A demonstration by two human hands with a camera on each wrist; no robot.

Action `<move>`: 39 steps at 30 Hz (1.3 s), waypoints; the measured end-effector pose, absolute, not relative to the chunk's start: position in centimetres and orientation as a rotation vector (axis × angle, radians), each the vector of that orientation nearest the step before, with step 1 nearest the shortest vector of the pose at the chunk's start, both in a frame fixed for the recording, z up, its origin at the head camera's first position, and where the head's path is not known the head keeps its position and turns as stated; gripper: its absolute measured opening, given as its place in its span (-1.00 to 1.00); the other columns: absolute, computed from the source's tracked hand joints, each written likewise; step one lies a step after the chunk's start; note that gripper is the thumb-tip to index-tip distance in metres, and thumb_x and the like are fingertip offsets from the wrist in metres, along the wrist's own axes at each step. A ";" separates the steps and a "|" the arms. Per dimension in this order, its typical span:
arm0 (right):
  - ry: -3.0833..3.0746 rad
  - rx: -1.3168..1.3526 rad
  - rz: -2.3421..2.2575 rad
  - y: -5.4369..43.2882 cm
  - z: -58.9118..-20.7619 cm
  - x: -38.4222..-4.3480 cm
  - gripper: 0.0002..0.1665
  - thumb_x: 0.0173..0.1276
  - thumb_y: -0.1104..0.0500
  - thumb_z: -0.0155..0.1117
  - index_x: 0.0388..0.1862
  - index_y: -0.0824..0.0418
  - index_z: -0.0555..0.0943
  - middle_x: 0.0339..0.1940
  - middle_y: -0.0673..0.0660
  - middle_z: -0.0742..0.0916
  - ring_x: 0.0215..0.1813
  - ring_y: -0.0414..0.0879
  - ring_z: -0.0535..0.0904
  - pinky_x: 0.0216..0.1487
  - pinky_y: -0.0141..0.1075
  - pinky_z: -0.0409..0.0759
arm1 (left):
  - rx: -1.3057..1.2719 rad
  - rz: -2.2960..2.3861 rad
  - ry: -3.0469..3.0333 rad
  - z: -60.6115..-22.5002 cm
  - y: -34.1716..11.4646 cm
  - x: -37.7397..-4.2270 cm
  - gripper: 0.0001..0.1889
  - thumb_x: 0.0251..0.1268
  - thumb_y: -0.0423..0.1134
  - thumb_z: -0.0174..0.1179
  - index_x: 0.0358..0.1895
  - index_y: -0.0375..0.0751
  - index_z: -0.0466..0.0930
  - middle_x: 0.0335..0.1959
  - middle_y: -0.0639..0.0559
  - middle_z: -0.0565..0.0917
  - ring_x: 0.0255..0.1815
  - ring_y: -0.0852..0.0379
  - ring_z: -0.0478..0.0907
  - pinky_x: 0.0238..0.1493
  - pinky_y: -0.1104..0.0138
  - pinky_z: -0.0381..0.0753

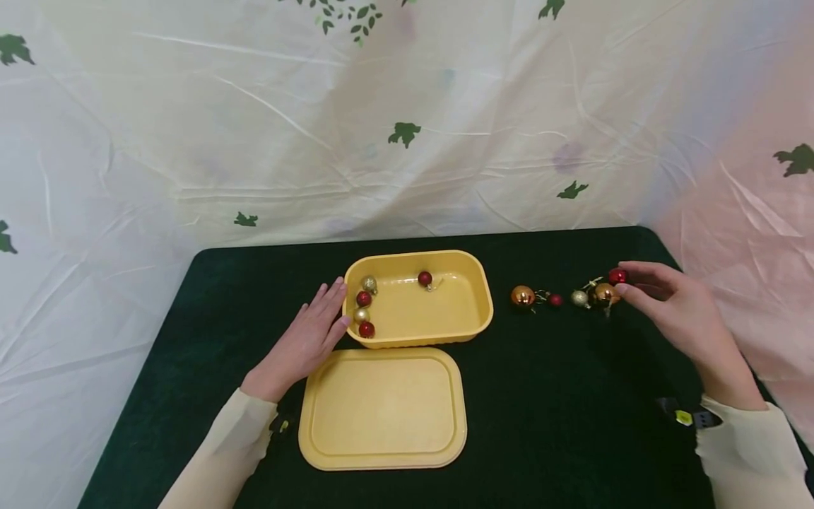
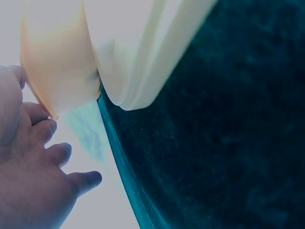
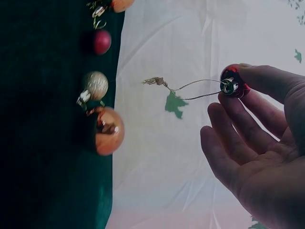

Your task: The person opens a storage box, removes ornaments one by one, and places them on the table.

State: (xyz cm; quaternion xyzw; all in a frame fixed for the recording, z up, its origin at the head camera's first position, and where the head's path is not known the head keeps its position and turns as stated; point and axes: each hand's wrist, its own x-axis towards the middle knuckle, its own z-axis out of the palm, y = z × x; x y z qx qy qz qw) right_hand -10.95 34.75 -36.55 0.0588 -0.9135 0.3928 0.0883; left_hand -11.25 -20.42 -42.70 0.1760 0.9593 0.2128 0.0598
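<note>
Between thumb and finger my right hand (image 1: 677, 311) pinches a shiny red Christmas bauble (image 3: 233, 80), raised above the table with its gold string loop trailing. Close by lie a large copper-gold bauble (image 1: 604, 295) and a small pale gold bauble (image 1: 579, 298). My left hand (image 1: 310, 331) rests with extended fingers against the left rim of a yellow rectangular container (image 1: 439, 338). Inside it, several red and gold baubles (image 1: 364, 299) line the left wall, and one dark red bauble (image 1: 425, 279) lies near the back.
A yellow lid (image 1: 383, 410) lies flat in front of the container. Right of the container sit another copper-gold bauble (image 1: 523, 297) and a small red bauble (image 1: 555, 300). The dark green tabletop (image 1: 540, 424) ends at a white, leaf-printed cloth (image 1: 445, 177).
</note>
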 end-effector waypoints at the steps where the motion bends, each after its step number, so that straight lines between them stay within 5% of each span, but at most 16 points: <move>1: -2.720 0.170 1.162 35.0 -36.6 -11.0 -0.53 0.51 0.12 0.35 0.32 0.26 0.58 -0.05 -0.40 0.63 -0.09 -0.54 0.58 -0.12 -0.74 0.48 | 0.532 0.645 2.903 -42.7 -20.4 -11.3 -0.29 0.71 0.09 -0.13 0.71 -0.08 -0.10 0.73 0.05 -0.12 0.72 -0.14 -0.21 0.57 -0.27 -0.04; 10: -2.783 0.067 1.117 37.1 -37.0 -10.6 -0.48 0.53 0.03 0.32 0.34 0.26 0.57 -0.12 -0.57 0.59 -0.12 -0.66 0.53 -0.20 -0.75 0.46 | 0.532 0.639 2.903 -42.7 -20.4 -11.2 -0.28 0.71 0.08 -0.13 0.71 -0.09 -0.11 0.73 0.04 -0.13 0.72 -0.16 -0.21 0.56 -0.28 -0.05; 27: -2.869 0.012 1.036 40.0 -38.9 -11.4 -0.46 0.54 -0.01 0.31 0.28 0.35 0.58 -0.20 -0.56 0.54 -0.18 -0.73 0.43 -0.29 -0.70 0.44 | 0.535 0.634 2.914 -42.8 -20.4 -11.3 -0.28 0.71 0.07 -0.12 0.71 -0.10 -0.12 0.73 0.01 -0.13 0.71 -0.19 -0.20 0.55 -0.29 -0.05; 30: -2.892 0.002 0.997 40.4 -39.4 -11.7 -0.46 0.55 -0.02 0.30 0.29 0.34 0.58 -0.16 -0.43 0.59 -0.18 -0.73 0.40 -0.31 -0.68 0.43 | 0.528 0.635 2.911 -42.8 -20.4 -11.3 -0.28 0.71 0.08 -0.12 0.71 -0.09 -0.12 0.73 0.02 -0.13 0.71 -0.18 -0.20 0.56 -0.28 -0.05; 34: -2.908 0.013 0.952 40.7 -40.3 -12.2 -0.49 0.55 0.02 0.29 0.27 0.36 0.59 -0.05 0.12 0.77 -0.20 -0.76 0.37 -0.33 -0.63 0.43 | 0.525 0.634 2.905 -42.8 -20.4 -11.3 -0.28 0.71 0.08 -0.12 0.71 -0.09 -0.12 0.73 0.02 -0.13 0.71 -0.18 -0.20 0.56 -0.28 -0.06; 37: -2.928 0.023 0.930 41.0 -40.7 -12.7 -0.50 0.56 0.06 0.28 0.26 0.40 0.58 0.03 0.46 0.72 -0.23 -0.76 0.35 -0.36 -0.59 0.42 | 0.529 0.636 2.903 -42.8 -20.5 -11.3 -0.28 0.71 0.08 -0.12 0.71 -0.09 -0.12 0.73 0.02 -0.13 0.71 -0.19 -0.19 0.56 -0.29 -0.05; 39: -2.949 0.015 0.918 41.1 -41.0 -13.0 -0.50 0.57 0.06 0.27 0.27 0.40 0.57 0.05 0.50 0.71 -0.24 -0.75 0.34 -0.37 -0.56 0.43 | 0.526 0.638 2.900 -42.8 -20.5 -11.3 -0.28 0.71 0.08 -0.12 0.71 -0.08 -0.13 0.73 0.03 -0.13 0.71 -0.18 -0.20 0.56 -0.29 -0.06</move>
